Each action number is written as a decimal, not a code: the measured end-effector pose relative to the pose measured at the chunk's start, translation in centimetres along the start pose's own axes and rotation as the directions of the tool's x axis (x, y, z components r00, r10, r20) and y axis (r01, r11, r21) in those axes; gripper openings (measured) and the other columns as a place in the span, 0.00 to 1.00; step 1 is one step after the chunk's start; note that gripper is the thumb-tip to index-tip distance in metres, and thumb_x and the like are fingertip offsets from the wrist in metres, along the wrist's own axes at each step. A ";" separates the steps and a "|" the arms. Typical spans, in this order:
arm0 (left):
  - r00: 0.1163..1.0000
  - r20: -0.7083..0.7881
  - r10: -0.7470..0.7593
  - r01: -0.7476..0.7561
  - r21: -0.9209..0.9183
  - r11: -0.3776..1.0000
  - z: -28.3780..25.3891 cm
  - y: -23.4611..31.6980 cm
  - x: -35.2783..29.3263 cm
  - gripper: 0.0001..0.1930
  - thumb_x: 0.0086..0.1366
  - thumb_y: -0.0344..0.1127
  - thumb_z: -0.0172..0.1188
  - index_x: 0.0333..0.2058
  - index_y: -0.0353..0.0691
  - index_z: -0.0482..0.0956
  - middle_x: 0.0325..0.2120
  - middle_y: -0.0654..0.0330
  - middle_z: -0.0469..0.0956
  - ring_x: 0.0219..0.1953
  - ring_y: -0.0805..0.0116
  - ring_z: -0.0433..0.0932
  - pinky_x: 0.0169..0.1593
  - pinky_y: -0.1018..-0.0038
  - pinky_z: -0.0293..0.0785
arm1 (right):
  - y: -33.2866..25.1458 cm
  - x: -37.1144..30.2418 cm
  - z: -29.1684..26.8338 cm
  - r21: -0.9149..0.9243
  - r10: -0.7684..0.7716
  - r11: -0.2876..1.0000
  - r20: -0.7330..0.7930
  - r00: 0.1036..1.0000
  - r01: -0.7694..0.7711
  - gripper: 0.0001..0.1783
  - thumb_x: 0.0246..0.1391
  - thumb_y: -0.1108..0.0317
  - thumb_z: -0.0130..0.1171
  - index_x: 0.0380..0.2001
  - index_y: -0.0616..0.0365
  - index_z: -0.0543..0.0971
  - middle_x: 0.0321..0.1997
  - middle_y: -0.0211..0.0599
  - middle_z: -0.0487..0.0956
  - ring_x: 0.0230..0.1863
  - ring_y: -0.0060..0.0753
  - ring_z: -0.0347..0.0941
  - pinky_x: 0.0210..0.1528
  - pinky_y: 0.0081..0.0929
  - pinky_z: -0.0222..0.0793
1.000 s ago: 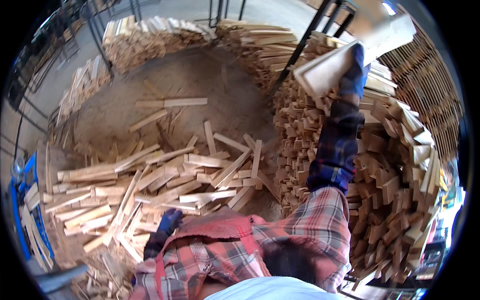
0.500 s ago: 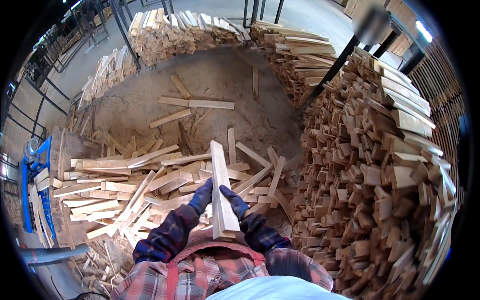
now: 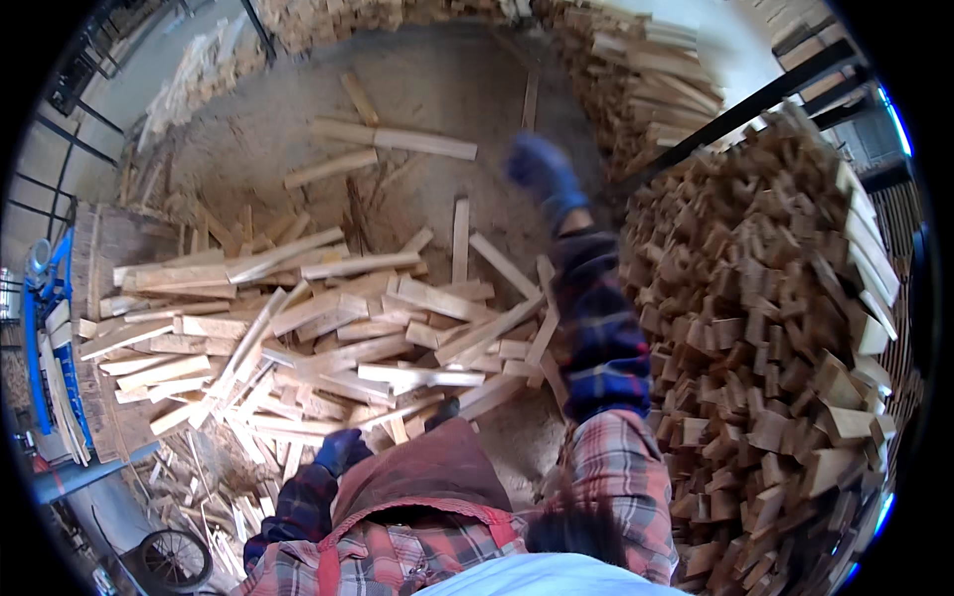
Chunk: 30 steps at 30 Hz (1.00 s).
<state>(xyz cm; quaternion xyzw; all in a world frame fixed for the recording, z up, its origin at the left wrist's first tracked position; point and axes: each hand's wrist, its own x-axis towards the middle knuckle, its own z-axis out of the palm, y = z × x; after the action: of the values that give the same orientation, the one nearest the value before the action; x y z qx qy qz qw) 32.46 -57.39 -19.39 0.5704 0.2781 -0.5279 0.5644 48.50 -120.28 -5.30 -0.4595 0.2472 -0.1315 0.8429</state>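
My left hand (image 3: 343,452), in a blue work glove, is low beside the apron at the near edge of a heap of short sawn boards (image 3: 348,315). Its fingers look loosely apart, and no board shows in it. Stretched forward and to the right, my right hand (image 3: 545,174) is over the dusty floor (image 3: 447,89), also gloved in blue. Motion smears its fingers; no board can be made out in it. A pale board (image 3: 422,375) lies on top of the heap in front of me.
A tall stack of short boards (image 3: 735,328) rises close on my right, behind a dark metal post (image 3: 755,104). More stacked boards (image 3: 646,79) stand farther off. A few loose boards (image 3: 427,142) lie on the floor ahead. At left are a wooden panel (image 3: 124,298) and blue metal frame (image 3: 40,338).
The boards held upright between both hands have left them. My right hand has swung forward and right, while the left has dropped toward the apron. The view has tilted down.
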 end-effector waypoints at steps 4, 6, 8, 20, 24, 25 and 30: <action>0.750 0.260 0.608 -0.493 0.833 0.251 -9.3 2.1 12.6 0.19 0.62 0.51 0.57 0.34 0.37 0.76 0.26 0.49 0.76 0.31 0.52 0.76 0.35 0.59 0.71 | 28.8 -3.2 0.2 -0.313 0.453 0.844 -0.018 0.891 -0.435 0.27 0.51 0.55 0.65 0.49 0.61 0.74 0.42 0.35 0.77 0.37 0.30 0.73 0.40 0.30 0.71; 0.772 0.036 0.635 -0.325 0.881 0.345 -5.1 6.0 19.6 0.33 0.59 0.56 0.60 0.54 0.34 0.69 0.41 0.46 0.78 0.43 0.51 0.77 0.48 0.62 0.72 | 44.8 -7.1 -8.2 -0.602 0.509 0.628 -0.160 0.846 -0.493 0.32 0.51 0.55 0.65 0.53 0.64 0.72 0.45 0.38 0.77 0.41 0.30 0.73 0.43 0.29 0.71; 0.708 0.062 0.703 -0.129 0.991 0.043 -15.0 6.1 27.2 0.42 0.55 0.56 0.62 0.60 0.34 0.61 0.59 0.41 0.63 0.61 0.48 0.63 0.62 0.61 0.61 | 58.7 -11.2 -3.8 -0.548 0.585 0.623 -0.148 0.797 -0.559 0.38 0.49 0.55 0.66 0.58 0.66 0.68 0.51 0.44 0.76 0.50 0.34 0.72 0.51 0.30 0.69; 0.219 0.603 0.767 -0.362 0.781 -0.510 -12.7 10.2 49.6 0.37 0.49 0.54 0.67 0.53 0.37 0.71 0.49 0.47 0.74 0.49 0.51 0.75 0.51 0.58 0.71 | 83.1 -18.3 -1.8 -0.455 0.525 0.680 -0.245 0.815 -0.575 0.46 0.48 0.55 0.68 0.63 0.67 0.59 0.65 0.48 0.63 0.67 0.40 0.57 0.67 0.29 0.52; 0.266 0.731 0.628 -0.605 0.634 -0.482 1.4 12.4 54.7 0.43 0.47 0.53 0.63 0.60 0.37 0.63 0.60 0.44 0.62 0.63 0.47 0.60 0.65 0.56 0.53 | 83.0 -18.6 -5.2 -0.640 0.493 0.578 -0.219 0.842 -0.506 0.40 0.52 0.49 0.61 0.60 0.65 0.65 0.69 0.52 0.58 0.71 0.45 0.51 0.70 0.32 0.47; 0.327 0.773 0.544 -0.579 0.619 -0.530 3.3 12.6 55.8 0.44 0.47 0.54 0.63 0.61 0.38 0.62 0.61 0.44 0.61 0.64 0.47 0.58 0.66 0.56 0.52 | 83.0 -18.8 -5.1 -0.543 0.516 0.641 -0.219 0.828 -0.542 0.40 0.52 0.48 0.61 0.60 0.65 0.65 0.69 0.53 0.56 0.72 0.46 0.49 0.70 0.33 0.46; 0.671 0.679 0.297 -0.245 0.581 -0.776 5.5 14.4 61.5 0.48 0.41 0.56 0.70 0.59 0.41 0.64 0.54 0.48 0.71 0.57 0.51 0.71 0.59 0.60 0.65 | 83.9 -18.4 -3.6 -0.575 0.504 0.655 -0.151 0.850 -0.490 0.39 0.52 0.48 0.60 0.61 0.63 0.65 0.70 0.52 0.54 0.72 0.46 0.47 0.70 0.34 0.45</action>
<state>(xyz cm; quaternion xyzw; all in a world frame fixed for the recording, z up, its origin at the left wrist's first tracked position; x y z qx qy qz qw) 61.77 -82.69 -69.63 0.7916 -0.5787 -0.1757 -0.0871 30.61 -68.95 -71.93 -0.6154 0.3823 0.1931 0.6617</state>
